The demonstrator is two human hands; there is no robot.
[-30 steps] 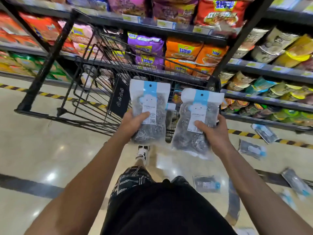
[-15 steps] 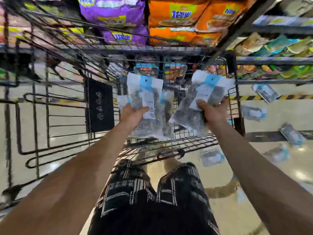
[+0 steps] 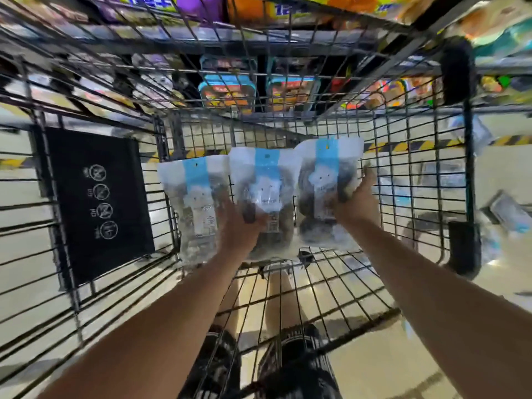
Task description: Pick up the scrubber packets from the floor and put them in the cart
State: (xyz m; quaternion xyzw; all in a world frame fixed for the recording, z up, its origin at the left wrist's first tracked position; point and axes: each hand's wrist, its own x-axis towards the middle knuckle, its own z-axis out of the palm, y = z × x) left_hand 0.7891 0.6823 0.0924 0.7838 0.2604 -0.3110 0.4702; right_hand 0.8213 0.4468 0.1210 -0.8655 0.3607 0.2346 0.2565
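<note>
Shop aisle; black wire cart (image 3: 403,180) basket directly under both hands. Left hand (image 3: 241,226) & right hand (image 3: 352,204) each grip clear blue-striped steel-scrubber packets (image 3: 266,182), long axes upright.

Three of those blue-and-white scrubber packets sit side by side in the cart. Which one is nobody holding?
The leftmost packet. The left hand holds the middle packet, the right hand holds the rightmost packet.

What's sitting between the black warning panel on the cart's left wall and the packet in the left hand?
In the head view, a third scrubber packet lies between the black panel and the packet gripped by the left hand, overlapping that packet's edge.
</note>
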